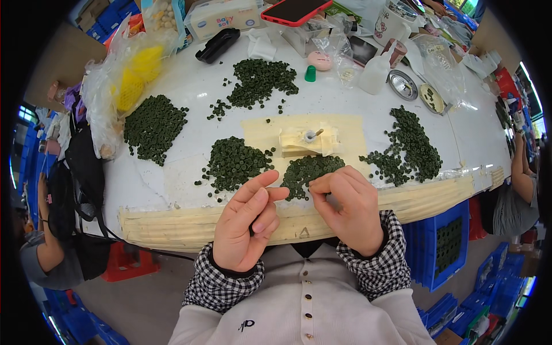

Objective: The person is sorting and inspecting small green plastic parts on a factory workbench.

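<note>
Both hands up over worktop (190, 98) edge. Left hand (244, 227) fingers curled, something small and dark tucked inside, can't tell what. Right hand (345, 210) fingertips pinched together, contents hidden. Green discs pile (307, 171) just behind them.

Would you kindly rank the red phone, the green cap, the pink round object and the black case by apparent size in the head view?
1. red phone, largest, though cut by the top edge.
2. black case.
3. pink round object.
4. green cap, smallest.
All lie at the far side of the table, so nearness hardly skews this.
</note>
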`<state>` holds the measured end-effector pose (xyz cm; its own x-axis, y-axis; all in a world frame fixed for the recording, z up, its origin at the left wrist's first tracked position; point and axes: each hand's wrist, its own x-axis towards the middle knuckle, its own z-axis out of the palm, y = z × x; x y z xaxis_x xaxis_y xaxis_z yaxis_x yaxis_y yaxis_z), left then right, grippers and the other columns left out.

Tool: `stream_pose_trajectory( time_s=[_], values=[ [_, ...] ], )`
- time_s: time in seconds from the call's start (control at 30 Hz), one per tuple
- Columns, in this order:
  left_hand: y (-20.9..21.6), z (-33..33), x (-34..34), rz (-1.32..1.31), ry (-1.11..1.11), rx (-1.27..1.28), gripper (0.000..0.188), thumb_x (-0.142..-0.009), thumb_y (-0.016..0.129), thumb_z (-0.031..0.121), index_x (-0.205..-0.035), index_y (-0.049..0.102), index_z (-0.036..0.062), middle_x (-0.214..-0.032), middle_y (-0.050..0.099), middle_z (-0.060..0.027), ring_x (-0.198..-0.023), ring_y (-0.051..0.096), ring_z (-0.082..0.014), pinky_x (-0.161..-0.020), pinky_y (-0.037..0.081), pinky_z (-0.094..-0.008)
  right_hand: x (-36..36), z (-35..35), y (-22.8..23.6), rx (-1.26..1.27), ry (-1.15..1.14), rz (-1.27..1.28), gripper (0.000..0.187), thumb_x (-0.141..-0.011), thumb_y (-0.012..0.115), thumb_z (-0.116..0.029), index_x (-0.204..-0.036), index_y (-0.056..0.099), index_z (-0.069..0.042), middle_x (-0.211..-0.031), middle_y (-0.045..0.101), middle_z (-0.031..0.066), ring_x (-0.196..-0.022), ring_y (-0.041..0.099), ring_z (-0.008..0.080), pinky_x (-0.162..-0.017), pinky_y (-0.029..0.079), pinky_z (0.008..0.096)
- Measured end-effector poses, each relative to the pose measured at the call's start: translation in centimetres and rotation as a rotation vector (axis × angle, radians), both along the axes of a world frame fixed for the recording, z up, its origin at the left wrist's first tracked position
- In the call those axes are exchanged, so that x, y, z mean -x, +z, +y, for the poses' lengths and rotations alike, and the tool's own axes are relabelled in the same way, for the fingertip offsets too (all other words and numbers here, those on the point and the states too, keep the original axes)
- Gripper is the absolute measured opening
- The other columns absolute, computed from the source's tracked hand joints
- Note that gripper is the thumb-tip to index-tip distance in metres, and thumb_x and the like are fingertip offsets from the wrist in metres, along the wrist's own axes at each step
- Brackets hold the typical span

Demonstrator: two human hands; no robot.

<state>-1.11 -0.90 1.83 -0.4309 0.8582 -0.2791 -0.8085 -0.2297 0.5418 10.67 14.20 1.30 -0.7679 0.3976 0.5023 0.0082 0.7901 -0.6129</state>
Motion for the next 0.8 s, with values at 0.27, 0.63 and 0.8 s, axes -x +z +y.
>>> stream_pose_trajectory(
  time_s=[0.27, 0.63, 0.8],
  values=[
    [-0.9, -0.4, 0.0, -0.002, -0.009, -0.096, 0.019, -0.096, 0.044, 0.016, -0.107, 0.053, 0.0029, -0.092, 0.058, -0.0034, -0.052, 0.031, -0.0028, -0.048, 0.029, -0.0166, 0.0, -0.2, 0.2, -0.001, -0.039, 0.000, 0.013, -0.071, 0.068, -0.002, -0.082, 0.063, -0.004, -0.070, 0.060, 0.0063, -0.066, 0.056, 0.0221, -0.059, 0.047, 0.0313],
    [-0.7, -0.2, -0.1, -0.032, -0.023, -0.051, 0.023, -0.096, 0.042, 0.014, -0.113, 0.054, 0.0022, -0.098, 0.063, -0.0075, -0.050, 0.032, -0.0013, -0.045, 0.029, -0.0152, -0.1, -0.1, 0.3, -0.041, -0.060, 0.000, 0.012, -0.070, 0.069, -0.003, -0.081, 0.064, -0.004, -0.074, 0.061, 0.0054, -0.069, 0.056, 0.0217, -0.061, 0.047, 0.0306],
    [-0.6, -0.3, 0.0, -0.052, -0.034, -0.065, 0.021, -0.096, 0.043, 0.014, -0.109, 0.055, 0.0029, -0.099, 0.064, -0.0085, -0.049, 0.032, -0.0019, -0.047, 0.029, -0.0166, 0.1, -0.2, 0.0, -0.004, -0.080, 0.084, 0.017, -0.067, 0.068, 0.005, -0.082, 0.066, -0.001, -0.073, 0.063, 0.0085, -0.065, 0.056, 0.0214, -0.059, 0.045, 0.0299]
  ],
)
